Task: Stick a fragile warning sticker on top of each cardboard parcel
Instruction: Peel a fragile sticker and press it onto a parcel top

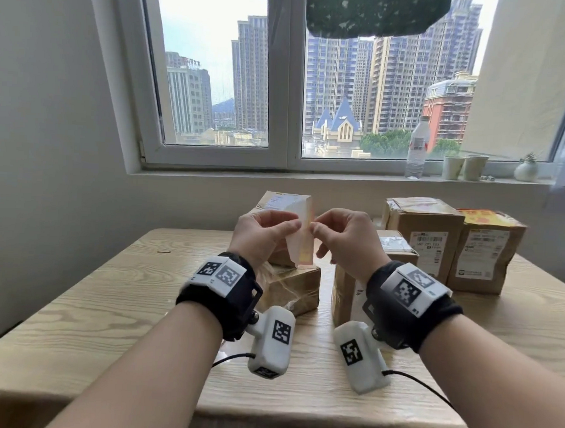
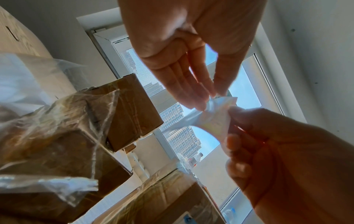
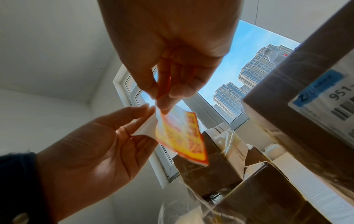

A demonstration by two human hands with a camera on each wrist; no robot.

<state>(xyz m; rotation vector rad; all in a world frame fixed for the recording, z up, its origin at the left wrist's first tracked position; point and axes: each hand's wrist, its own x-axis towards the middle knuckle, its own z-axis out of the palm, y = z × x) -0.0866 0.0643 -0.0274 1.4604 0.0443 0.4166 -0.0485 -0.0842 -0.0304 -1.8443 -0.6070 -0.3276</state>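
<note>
Both hands are raised above the wooden table [image 1: 106, 302], with an orange and yellow fragile sticker [image 1: 306, 238] between them. My right hand [image 1: 315, 227] pinches the sticker's printed sheet [image 3: 182, 136] at its top corner. My left hand [image 1: 290, 229] pinches the white backing paper [image 3: 145, 128], which is partly peeled away. In the wrist views the left hand [image 2: 210, 97] and right hand [image 3: 162, 104] meet at that corner. Several cardboard parcels stand beyond: one below the hands [image 1: 297, 286], one in the middle [image 1: 345, 292], and the far right one [image 1: 488, 254], which bears an orange sticker [image 1: 484, 218].
Another parcel [image 1: 424, 234] stands at the back right, and one [image 1: 268, 203] is partly hidden behind my hands. A water bottle [image 1: 417, 149], two paper cups [image 1: 463, 166] and a small plant pot [image 1: 526, 167] sit on the windowsill. Clear plastic wrap [image 2: 57, 106] lies over the near-left parcel.
</note>
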